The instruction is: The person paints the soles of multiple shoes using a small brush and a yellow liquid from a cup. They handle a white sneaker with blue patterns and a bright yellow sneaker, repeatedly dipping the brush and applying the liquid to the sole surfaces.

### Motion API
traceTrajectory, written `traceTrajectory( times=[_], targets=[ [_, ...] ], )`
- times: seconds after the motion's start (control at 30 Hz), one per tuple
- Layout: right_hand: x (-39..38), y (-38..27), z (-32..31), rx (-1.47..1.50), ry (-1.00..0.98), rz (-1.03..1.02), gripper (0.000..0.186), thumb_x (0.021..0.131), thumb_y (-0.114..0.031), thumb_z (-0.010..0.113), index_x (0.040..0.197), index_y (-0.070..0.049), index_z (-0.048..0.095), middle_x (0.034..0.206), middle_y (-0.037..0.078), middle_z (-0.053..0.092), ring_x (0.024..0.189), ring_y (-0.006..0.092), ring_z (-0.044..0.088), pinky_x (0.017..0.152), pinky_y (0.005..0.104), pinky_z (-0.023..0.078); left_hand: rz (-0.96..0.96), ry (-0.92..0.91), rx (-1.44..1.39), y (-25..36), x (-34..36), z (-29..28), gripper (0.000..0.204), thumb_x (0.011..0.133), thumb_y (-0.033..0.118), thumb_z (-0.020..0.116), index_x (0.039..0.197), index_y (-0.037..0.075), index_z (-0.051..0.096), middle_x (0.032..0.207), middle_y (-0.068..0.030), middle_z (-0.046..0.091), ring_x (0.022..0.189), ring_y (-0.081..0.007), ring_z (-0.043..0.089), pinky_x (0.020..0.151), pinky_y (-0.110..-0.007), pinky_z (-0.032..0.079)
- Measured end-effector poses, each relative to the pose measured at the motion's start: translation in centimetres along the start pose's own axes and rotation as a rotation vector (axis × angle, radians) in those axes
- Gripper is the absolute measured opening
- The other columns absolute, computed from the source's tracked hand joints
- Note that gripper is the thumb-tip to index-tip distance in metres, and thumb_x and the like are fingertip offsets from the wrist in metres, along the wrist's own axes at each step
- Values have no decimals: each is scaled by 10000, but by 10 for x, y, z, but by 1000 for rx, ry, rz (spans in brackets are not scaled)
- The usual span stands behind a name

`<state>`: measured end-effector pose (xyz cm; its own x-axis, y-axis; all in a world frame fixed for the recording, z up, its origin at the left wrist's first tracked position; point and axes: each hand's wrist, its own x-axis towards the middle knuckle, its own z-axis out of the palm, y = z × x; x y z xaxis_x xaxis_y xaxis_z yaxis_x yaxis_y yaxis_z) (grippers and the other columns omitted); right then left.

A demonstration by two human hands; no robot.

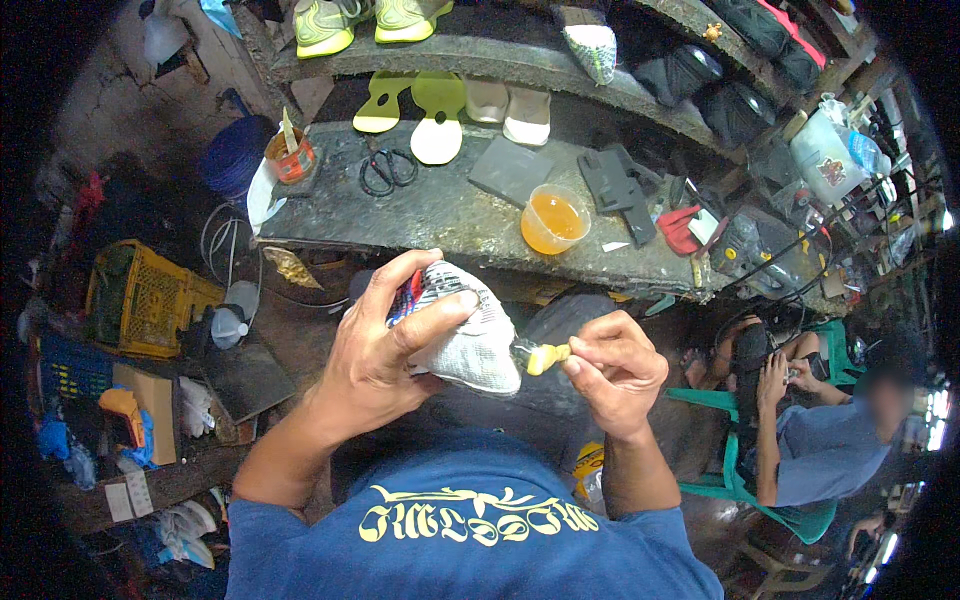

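My left hand [385, 335] grips a white knit shoe upper [470, 345], marked with black lines and a red and blue patch. Its rounded end points right and toward me. Between the thumb and fingers of my right hand [618, 370] is a short yellow brush-like tool [546, 358]. The tool's dark tip is at the right side of the upper; whether it touches cannot be told. Beyond my hands, a clear tub of amber liquid [555, 219] stands on the dark workbench [420, 205].
Scissors [388, 172], yellow-green insole-shaped pieces [437, 115], grey sheets [510, 168] and an orange can [290, 158] lie along the bench. Shoes [412, 18] sit on the shelf above. A yellow crate [150, 297] stands left. At right, another person [835, 450] sits on a green chair [732, 465].
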<state>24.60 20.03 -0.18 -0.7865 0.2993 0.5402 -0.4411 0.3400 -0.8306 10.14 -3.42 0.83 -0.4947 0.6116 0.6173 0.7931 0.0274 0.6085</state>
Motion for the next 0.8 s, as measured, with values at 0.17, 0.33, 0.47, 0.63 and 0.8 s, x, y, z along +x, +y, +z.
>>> traceTrajectory(
  times=[0.17,0.33,0.47,0.63,0.8],
  targets=[
    [4,-4,-6,-95,-20,-32,251,733,48,848,969,-11,786,911,117,707,797,176,673,695,282,528,-37,-89,90,10,6,-20,907,507,29,910,1328,275,615,1398,-220,513,1172,-415,622,951,-480,536],
    [8,-5,-10,-146,-41,-59,263,730,45,848,979,-14,787,903,111,703,789,175,671,682,284,528,-86,-193,155,18,11,-34,912,523,53,915,1351,288,612,1388,-210,522,1198,-413,607,979,-483,522],
    [10,-5,-12,-174,-60,-68,266,730,48,847,982,-18,789,895,105,696,778,171,665,669,281,524,-134,-271,162,23,13,-42,871,561,100,925,1352,286,611,1370,-200,538,1204,-414,602,988,-485,518],
    [10,-4,-14,-178,-73,-79,276,723,48,852,982,-24,791,887,102,691,768,169,660,661,282,520,-173,-360,137,26,17,-49,834,602,166,932,1363,263,603,1338,-180,557,1163,-405,626,967,-470,533],
    [11,-3,-16,-162,-91,-97,278,718,43,855,980,-28,794,880,98,689,769,173,665,660,285,521,-200,-508,32,29,24,-56,923,559,147,948,1388,190,544,1358,-201,547,1190,-423,612,973,-463,542]
  ],
)
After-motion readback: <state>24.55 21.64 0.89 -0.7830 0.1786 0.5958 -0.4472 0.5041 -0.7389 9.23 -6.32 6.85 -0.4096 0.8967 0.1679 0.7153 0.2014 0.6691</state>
